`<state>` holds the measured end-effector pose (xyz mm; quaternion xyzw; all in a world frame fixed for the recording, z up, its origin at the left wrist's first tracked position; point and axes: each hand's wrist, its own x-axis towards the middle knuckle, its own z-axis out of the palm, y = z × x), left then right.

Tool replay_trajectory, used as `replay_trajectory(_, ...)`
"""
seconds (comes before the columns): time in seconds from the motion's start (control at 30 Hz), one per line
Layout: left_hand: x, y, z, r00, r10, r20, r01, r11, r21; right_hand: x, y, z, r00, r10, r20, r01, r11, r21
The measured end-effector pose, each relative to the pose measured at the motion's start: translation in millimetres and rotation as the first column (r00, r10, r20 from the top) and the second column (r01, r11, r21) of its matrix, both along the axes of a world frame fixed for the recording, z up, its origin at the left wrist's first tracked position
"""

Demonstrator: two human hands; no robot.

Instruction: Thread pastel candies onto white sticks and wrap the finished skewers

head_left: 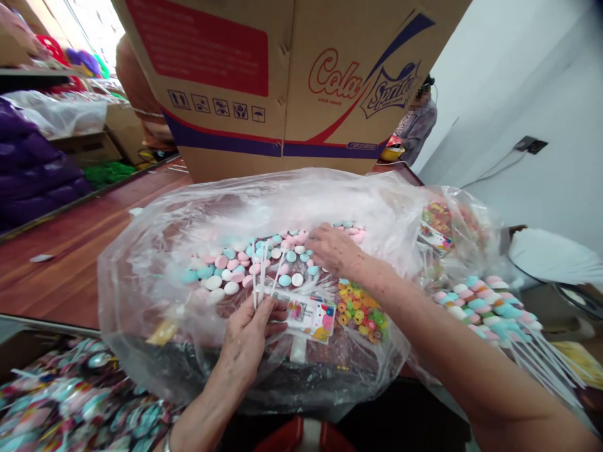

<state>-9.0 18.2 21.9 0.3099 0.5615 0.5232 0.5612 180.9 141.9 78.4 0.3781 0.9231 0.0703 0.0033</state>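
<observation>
— What does the table look like?

— A reddish-brown wooden table [70, 251] runs across the left and middle of the frame. A large clear plastic bag [155, 251] sits on it at the centre, full of pastel round candies [226, 270] on white sticks [257, 276].

— And the hands?

— The left hand [249, 339], low in the middle, is closed around a few sticks and a small printed card [308, 314]. The right hand [336, 251] lies on the candies inside the bag, fingers curled down among them; I cannot tell whether it grips any.

— What surrounds it?

— A big cardboard box [292, 75] stands behind the bag at the top. A white wall [541, 81] with a dark socket [531, 144] fills the upper right. More candy sticks [485, 307] lie at the right, wrapped packs [70, 402] at the lower left, and purple bundles [32, 169] at the far left. Another person [417, 122] stands beyond the box.
</observation>
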Motion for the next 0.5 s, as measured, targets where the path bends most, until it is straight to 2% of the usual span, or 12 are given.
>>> replay_trajectory(0.1,-0.9,0.8,1.3,1.000,0.001,-0.003,-0.001,1.000,0.007,-18.9,-18.1,-15.6,0.989,0.143,-0.032,-0.144,0.988,-0.060)
replay_trajectory(0.17,-1.3,1.0,2.0,1.000,-0.001,-0.010,0.001,1.000,0.005,-22.4,-22.9,-26.0,0.990,0.138,-0.013,-0.139,0.988,-0.067)
replay_trajectory(0.23,-1.3,0.7,2.8,1.000,-0.007,-0.017,0.007,1.000,0.006,-16.0,-20.8,-31.3,0.999,0.044,0.027,-0.043,0.998,-0.051)
replay_trajectory(0.33,-0.7,0.3,4.7,1.000,-0.007,-0.025,0.007,1.000,0.018,4.1,-11.0,-27.6,0.989,-0.137,0.054,0.139,0.990,-0.032)
replay_trajectory(0.5,0.3,1.2,10.4,0.999,-0.009,-0.039,0.009,1.000,-0.007,28.6,-4.8,3.1,0.933,-0.361,0.001,0.361,0.933,-0.013)
